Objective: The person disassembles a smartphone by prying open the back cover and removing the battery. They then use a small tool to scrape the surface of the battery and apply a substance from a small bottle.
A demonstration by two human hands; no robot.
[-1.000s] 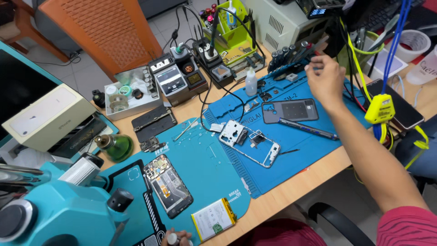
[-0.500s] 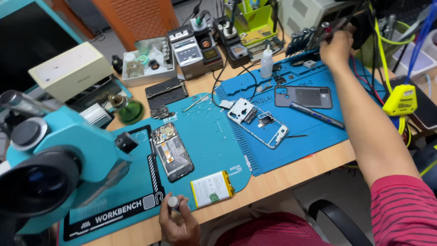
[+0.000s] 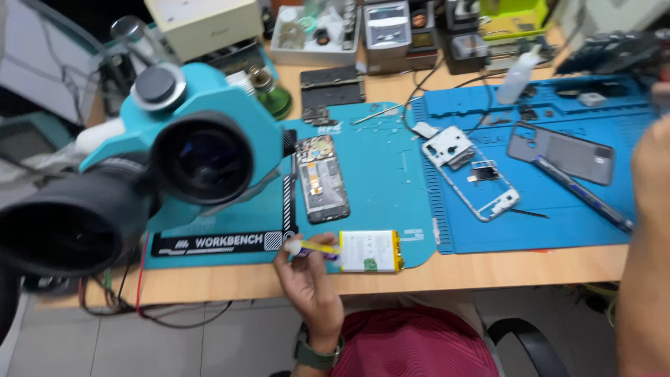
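1. The left hand (image 3: 307,279) was seen nearest, at 6 o'clock by the table edge, with a watch (image 3: 314,355) worn on its wrist.
2. A small tube (image 3: 310,247) with a white cap was held in its closed fingers, lying level and pointed toward 3 o'clock.
3. The tube's tip was laid just beside a white and yellow battery (image 3: 370,250), which was placed on the near edge of the teal mat (image 3: 384,174).
4. An opened phone (image 3: 321,178) was set on that mat at 12 o'clock from the hand, its insides turned up.
5. A teal microscope (image 3: 160,167) was seen at 9 o'clock, its eyepieces large and blurred.
6. On the blue mat (image 3: 558,223) at 2 o'clock a white frame (image 3: 471,174) and a grey back cover (image 3: 562,153) were laid apart, with a dark tool (image 3: 583,195) beside the cover.
7. The right arm (image 3: 645,265) was stretched along 3 o'clock toward the far right; its hand was cut off by the picture's edge, so its grip could not be told.
8. A white bottle (image 3: 518,78), a green glass pot (image 3: 271,94) and grey boxes (image 3: 391,31) were ranged at 12 o'clock.
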